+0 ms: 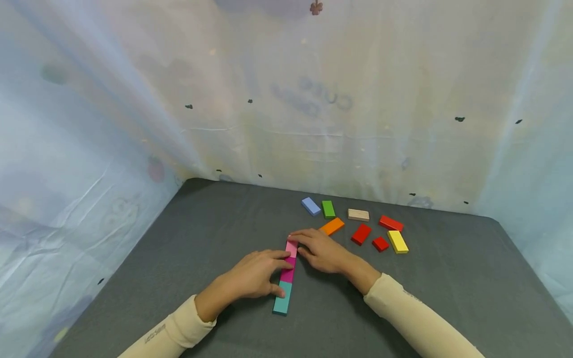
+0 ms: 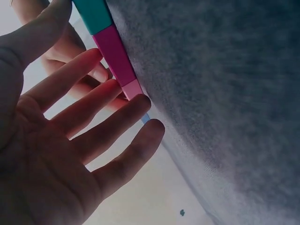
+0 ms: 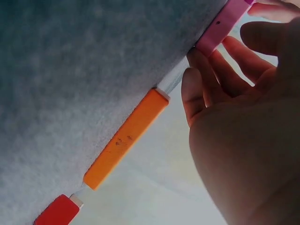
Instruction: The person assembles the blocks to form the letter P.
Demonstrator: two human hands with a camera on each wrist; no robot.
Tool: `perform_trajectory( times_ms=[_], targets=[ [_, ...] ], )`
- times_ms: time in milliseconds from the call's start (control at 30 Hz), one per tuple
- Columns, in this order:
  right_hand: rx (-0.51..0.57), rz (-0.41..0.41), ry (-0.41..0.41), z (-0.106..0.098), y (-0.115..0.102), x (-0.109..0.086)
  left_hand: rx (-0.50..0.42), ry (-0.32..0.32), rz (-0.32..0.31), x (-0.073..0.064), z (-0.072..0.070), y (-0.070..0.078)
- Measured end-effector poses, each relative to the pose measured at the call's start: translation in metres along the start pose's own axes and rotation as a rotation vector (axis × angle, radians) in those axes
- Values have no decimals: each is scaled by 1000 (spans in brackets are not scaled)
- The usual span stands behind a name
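Observation:
A teal block [image 1: 282,298], a magenta block [image 1: 288,271] and a light pink block [image 1: 292,247] lie end to end in one straight row on the dark table. My left hand [image 1: 252,273] is over the row's left side, its thumb on the teal block and fingertips on the magenta one. In the left wrist view its fingers [image 2: 112,124] are spread and nearly straight. My right hand [image 1: 324,251] touches the far end of the light pink block with extended fingertips, its thumb beside the block's right side.
Beyond my right hand lie an orange block [image 1: 332,226], a blue block [image 1: 311,206], a green block [image 1: 329,209] and a plain wooden block [image 1: 358,215]. Farther right are red blocks [image 1: 361,234] and a yellow block [image 1: 398,241]. A pale curtain [image 1: 313,149] hangs behind the table.

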State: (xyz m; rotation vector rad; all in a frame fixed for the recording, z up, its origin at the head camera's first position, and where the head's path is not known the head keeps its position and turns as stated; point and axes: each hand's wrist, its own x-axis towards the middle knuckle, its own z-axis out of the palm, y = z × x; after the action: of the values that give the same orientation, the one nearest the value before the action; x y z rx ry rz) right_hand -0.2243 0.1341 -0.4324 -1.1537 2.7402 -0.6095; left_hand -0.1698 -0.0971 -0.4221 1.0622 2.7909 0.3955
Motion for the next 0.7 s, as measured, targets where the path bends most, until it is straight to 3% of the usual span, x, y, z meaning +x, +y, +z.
perform_trajectory(
  times_ms=[700],
  targets=[
    [-89,-51,25,5,-7,-11,35,24,52,-15,-3,5]
  ],
)
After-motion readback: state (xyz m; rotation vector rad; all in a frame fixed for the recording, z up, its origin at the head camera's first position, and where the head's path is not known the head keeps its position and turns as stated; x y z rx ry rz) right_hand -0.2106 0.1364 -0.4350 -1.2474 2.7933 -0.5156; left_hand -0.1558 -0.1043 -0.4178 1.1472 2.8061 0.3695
